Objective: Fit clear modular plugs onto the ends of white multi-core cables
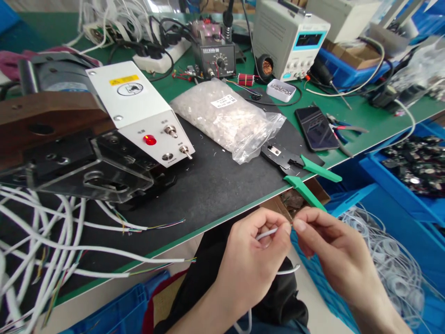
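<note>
Head view: pinched white cable [267, 233] with left hand [255, 253], pinched alongside with right hand [339, 254], couldn't tell what, off worktop's front edge [208, 226]!

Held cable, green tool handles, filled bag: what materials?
Held cable: probably matte plastic or rubber; white, smoothly bending jacket.
Green tool handles: likely satin moulded plastic, evenly coloured.
Filled bag: glossy plastic film, probably; see-through, wrinkled, catching light.

The held white cable [267, 233] looks like smooth plastic. The work mat [215, 181] is matt and rubbery; the bag [205, 109] is clear, glossy, crinkled plastic with a paper-like label [224, 101]. Smooth plastic covers the green handles [321, 169], the phone screen [316, 127] is glossy, the toggle switches [170, 131] shiny metal.
</note>
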`<act>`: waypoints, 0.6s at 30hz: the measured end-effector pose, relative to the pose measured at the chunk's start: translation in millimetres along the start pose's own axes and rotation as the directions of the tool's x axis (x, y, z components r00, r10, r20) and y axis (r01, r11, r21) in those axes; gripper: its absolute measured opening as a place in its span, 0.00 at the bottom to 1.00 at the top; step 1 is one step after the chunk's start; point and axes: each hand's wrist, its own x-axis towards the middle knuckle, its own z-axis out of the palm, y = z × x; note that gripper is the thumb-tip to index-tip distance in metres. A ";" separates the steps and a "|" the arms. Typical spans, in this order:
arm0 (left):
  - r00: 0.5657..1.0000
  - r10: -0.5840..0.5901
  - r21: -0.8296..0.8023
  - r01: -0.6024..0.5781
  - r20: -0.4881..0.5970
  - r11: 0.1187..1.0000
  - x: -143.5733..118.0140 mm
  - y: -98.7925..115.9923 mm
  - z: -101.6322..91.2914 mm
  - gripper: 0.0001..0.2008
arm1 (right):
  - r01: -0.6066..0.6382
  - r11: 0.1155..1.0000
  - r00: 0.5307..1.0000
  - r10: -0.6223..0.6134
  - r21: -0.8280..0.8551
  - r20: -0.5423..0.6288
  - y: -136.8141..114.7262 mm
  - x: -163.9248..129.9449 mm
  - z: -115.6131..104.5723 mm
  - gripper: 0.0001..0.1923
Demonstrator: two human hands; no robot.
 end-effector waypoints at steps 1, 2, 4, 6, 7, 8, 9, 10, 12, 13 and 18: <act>1.000 -0.011 0.004 0.011 0.009 1.000 1.3 0.2 -0.6 0.08 | 0.033 0.998 0.999 -0.032 -0.045 0.018 -0.5 0.9 -3.3 0.13; 1.000 -0.019 0.008 0.019 0.016 1.000 2.5 0.2 -1.2 0.08 | 0.094 0.990 0.995 -0.092 -0.109 0.022 -0.6 2.3 -7.4 0.12; 0.999 -0.032 0.009 0.032 0.016 0.999 4.5 -0.3 -2.3 0.08 | 0.262 0.908 0.957 -0.288 -0.326 -0.032 0.9 8.1 -17.8 0.07; 0.999 -0.042 0.008 0.042 0.005 0.999 6.2 -0.8 -3.0 0.08 | 0.357 0.696 0.846 -0.524 -0.623 -0.101 5.5 19.2 -30.8 0.09; 0.999 -0.048 0.010 0.048 -0.001 0.999 7.0 -0.9 -3.1 0.08 | 0.345 0.562 0.787 -0.610 -0.752 -0.095 8.8 26.4 -37.4 0.18; 0.999 -0.053 0.013 0.053 -0.001 0.999 7.9 -1.0 -3.1 0.08 | 0.316 0.446 0.761 -0.646 -0.837 -0.057 12.6 34.2 -43.7 0.29; 0.998 -0.058 0.015 0.057 0.003 0.998 8.8 -1.0 -3.0 0.09 | 0.300 0.360 0.766 -0.643 -0.884 -0.002 16.5 42.0 -49.2 0.40; 0.998 -0.062 0.017 0.062 0.009 0.998 9.7 -0.9 -2.8 0.09 | 0.299 0.299 0.786 -0.615 -0.906 0.057 20.3 49.1 -53.6 0.47; 0.998 -0.065 0.017 0.064 0.017 0.998 11.7 -0.7 -2.4 0.09 | 0.305 0.225 0.824 -0.549 -0.925 0.139 26.5 59.9 -58.6 0.53; 0.998 -0.063 0.019 0.063 0.019 0.998 12.7 -0.7 -2.1 0.09 | 0.298 0.201 0.837 -0.525 -0.933 0.155 28.4 63.3 -59.2 0.53; 0.998 -0.056 0.057 0.055 0.014 0.997 17.8 -1.4 0.9 0.10 | 0.236 0.149 0.862 -0.487 -0.960 0.137 23.8 68.8 -49.6 0.50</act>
